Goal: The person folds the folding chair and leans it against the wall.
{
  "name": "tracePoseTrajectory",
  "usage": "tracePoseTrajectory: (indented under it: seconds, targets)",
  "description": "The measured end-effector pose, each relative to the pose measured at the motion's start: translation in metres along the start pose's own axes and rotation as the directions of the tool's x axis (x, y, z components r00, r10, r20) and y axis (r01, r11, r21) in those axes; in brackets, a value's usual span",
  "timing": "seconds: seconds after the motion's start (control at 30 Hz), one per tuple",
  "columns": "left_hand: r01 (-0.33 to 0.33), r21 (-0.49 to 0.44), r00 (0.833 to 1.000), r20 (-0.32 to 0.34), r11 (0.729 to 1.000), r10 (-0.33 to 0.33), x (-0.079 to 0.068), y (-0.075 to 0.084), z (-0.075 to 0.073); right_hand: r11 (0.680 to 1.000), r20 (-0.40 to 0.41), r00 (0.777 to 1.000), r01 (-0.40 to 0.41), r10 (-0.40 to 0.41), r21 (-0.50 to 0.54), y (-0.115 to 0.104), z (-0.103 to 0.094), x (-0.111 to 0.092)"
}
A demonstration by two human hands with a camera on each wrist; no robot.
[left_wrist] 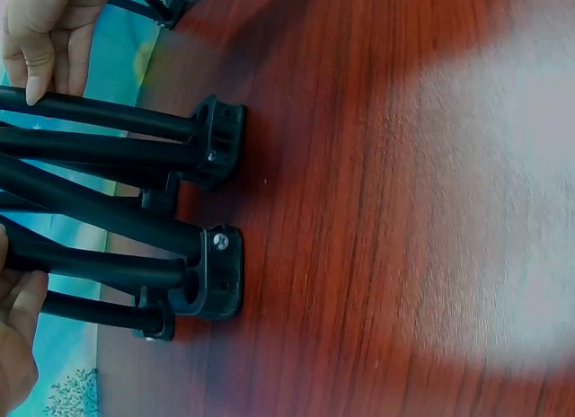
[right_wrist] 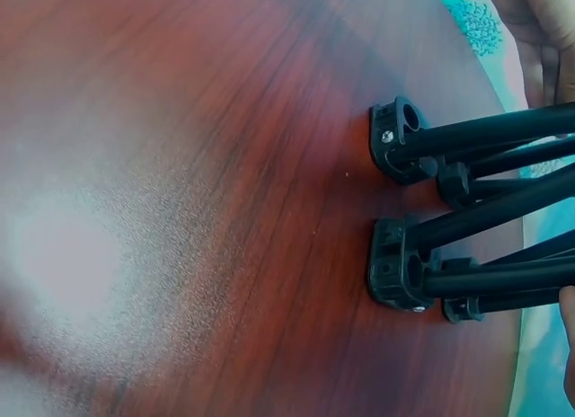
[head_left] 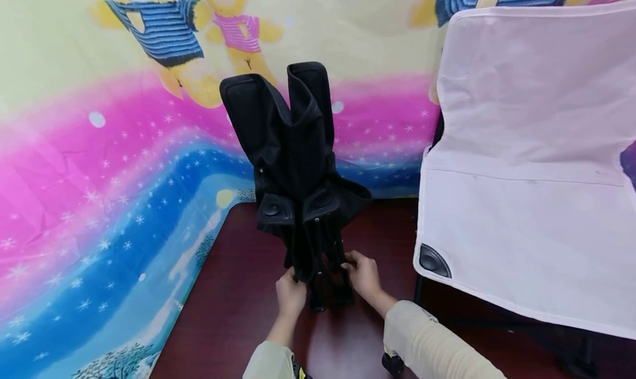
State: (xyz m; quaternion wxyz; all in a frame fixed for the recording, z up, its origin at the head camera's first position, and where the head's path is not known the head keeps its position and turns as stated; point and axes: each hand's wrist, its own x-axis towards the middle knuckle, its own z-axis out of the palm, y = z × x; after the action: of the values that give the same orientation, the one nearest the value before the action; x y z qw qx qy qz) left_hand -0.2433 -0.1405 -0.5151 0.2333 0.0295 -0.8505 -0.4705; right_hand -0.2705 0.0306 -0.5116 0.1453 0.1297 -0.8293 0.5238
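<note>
Standing with its long axis nearly upright on the desk (head_left: 223,291), the black chair (head_left: 298,147) is left of the white chair (head_left: 521,219). Left grip (head_left: 291,296) and right grip (head_left: 365,277) pinch its legs (left_wrist: 117,269), equally near.

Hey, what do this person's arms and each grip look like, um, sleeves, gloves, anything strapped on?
Both arms wear pale cream sleeves; the right sleeve is creased, while little of the left sleeve shows. The left grip and right grip are gloveless. A dark item with yellow marking shows by the left cuff, a rounded black one by the right.
</note>
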Motion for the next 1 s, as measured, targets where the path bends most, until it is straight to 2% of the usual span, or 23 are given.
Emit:
tracePoseTrajectory:
  seconds: [0.13, 0.33, 0.47, 0.63, 0.73, 0.83, 1.0]
  targets:
    - [0.043, -0.005, 0.999, -0.009, 0.999, -0.043, 0.004, 0.001, 0.004, 0.999, -0.017, 1.0, 0.021, -0.021, -0.025, 0.001, -0.001, 0.005]
    - [0.057, -0.027, 0.998, -0.036, 0.998, -0.058, 0.012, 0.0, 0.008, 1.0, 0.005, 1.0, 0.015, -0.015, -0.014, 0.001, -0.002, 0.011]
    - [0.083, -0.044, 0.994, -0.063, 0.996, -0.086, 0.013, -0.003, 0.011, 0.998, 0.022, 0.999, 0.025, -0.024, -0.053, 0.003, -0.001, 0.012]
    - [0.118, -0.083, 0.988, -0.095, 0.99, -0.126, 0.013, -0.003, 0.013, 0.99, -0.014, 0.998, 0.053, -0.055, -0.133, 0.002, 0.0, 0.014]
    - [0.115, -0.089, 0.985, -0.119, 0.989, -0.125, 0.016, -0.002, 0.014, 0.987, -0.029, 0.998, 0.05, -0.055, -0.153, -0.001, 0.001, 0.016]
    - [0.088, -0.074, 0.985, -0.144, 0.993, -0.098, 0.018, -0.002, 0.014, 0.985, -0.045, 0.998, 0.038, -0.046, -0.166, -0.003, 0.004, 0.016]
    - [0.071, -0.055, 0.983, -0.167, 0.996, -0.08, 0.022, 0.0, 0.016, 0.982, -0.103, 0.994, 0.007, -0.027, -0.186, -0.005, 0.007, 0.017]
